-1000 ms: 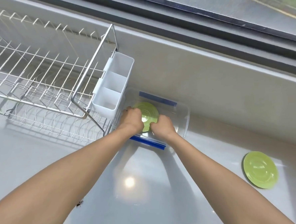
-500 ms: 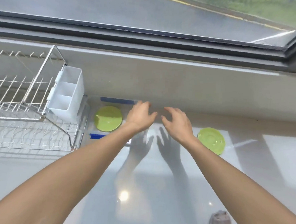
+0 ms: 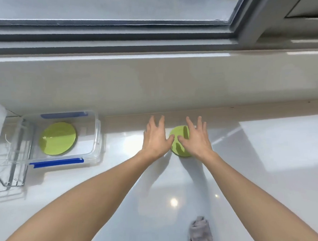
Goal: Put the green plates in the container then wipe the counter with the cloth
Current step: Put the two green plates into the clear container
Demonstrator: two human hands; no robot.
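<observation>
Hovering palms-down, left hand point(image 3: 155, 139) and right hand point(image 3: 196, 138) spread fingers point(image 3: 190, 124) over green plate point(image 3: 179, 137).

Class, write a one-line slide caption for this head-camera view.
Both open hands, left hand and right hand, reach over the second green plate; the first lies in the container.

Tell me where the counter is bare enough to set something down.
Widest bare patch: right of the right hand, along the backsplash. Another lies between the container and the left hand. The near middle is bare down to the cloth. Crowded: far left, where the container sits against the dish rack, and around the loose green plate.
</observation>
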